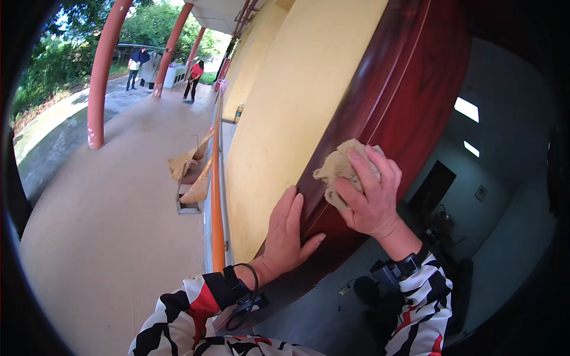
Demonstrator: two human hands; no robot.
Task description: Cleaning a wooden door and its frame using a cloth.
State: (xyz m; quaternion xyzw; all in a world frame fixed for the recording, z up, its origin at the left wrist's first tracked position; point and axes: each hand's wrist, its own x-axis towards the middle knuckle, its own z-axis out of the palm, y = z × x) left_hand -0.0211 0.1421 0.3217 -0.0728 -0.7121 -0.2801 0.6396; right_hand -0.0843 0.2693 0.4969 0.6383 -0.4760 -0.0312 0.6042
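Observation:
A crumpled beige cloth [340, 167] is bunched under the fingers of my right hand [372, 198], which presses it against a dark red wooden door frame [401, 102]. Below and to the left, my left hand [287, 231] rests on the frame's outer edge where it meets the yellow wall [294, 98]. Its thumb is spread from the fingers and it holds nothing. The patch of wood directly beneath the cloth is hidden.
An orange handrail [217, 200] runs along the walkway at left. Straw brooms [198, 182] and a dustpan [189, 208] lean beside it. A bottle [239, 112] stands by the wall. Two people [193, 82] are farther off near red pillars [104, 75]. A dim room opens at right.

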